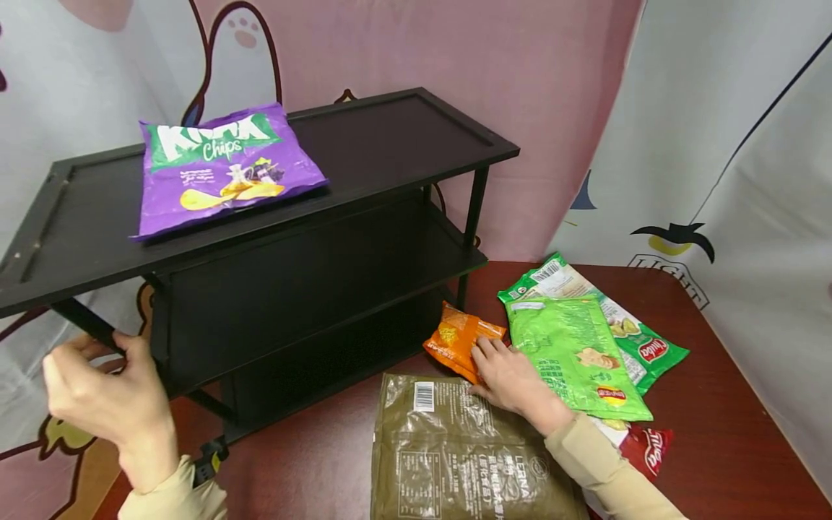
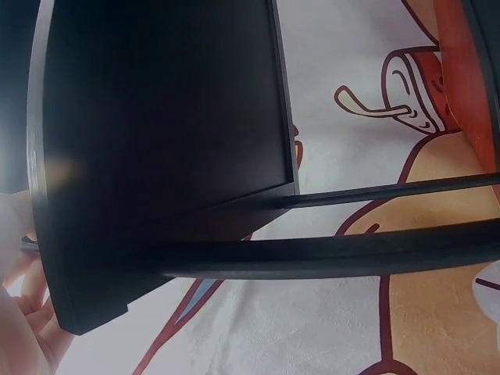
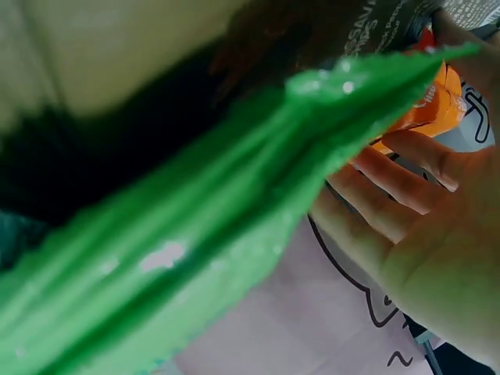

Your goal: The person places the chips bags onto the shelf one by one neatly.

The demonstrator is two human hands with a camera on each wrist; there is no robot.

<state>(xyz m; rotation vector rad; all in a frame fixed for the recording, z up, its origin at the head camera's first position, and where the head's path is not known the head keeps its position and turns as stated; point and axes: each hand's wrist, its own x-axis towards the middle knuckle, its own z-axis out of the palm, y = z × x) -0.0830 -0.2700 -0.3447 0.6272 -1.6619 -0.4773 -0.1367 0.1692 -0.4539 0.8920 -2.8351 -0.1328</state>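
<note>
At the shelf's front left corner my left hand (image 1: 107,386) grips a black upright post (image 1: 84,321) just under the top board, thumb against it. The left wrist view shows a few of those fingers (image 2: 35,305) at the shelf's edge. My right hand (image 1: 513,379) holds a small orange snack bag (image 1: 455,339) between thumb and fingers, at the lower right front of the black shelf (image 1: 364,152). In the right wrist view the orange bag (image 3: 437,105) shows between thumb and forefinger, partly hidden by a green bag's edge (image 3: 187,226).
A purple chips bag (image 1: 224,170) lies on the top board. An olive-brown bag (image 1: 455,455) lies below my right hand on the table (image 1: 734,404). A light green bag (image 1: 565,354) overlaps a green and white one (image 1: 650,347), with a red bag (image 1: 646,448) nearer my sleeve.
</note>
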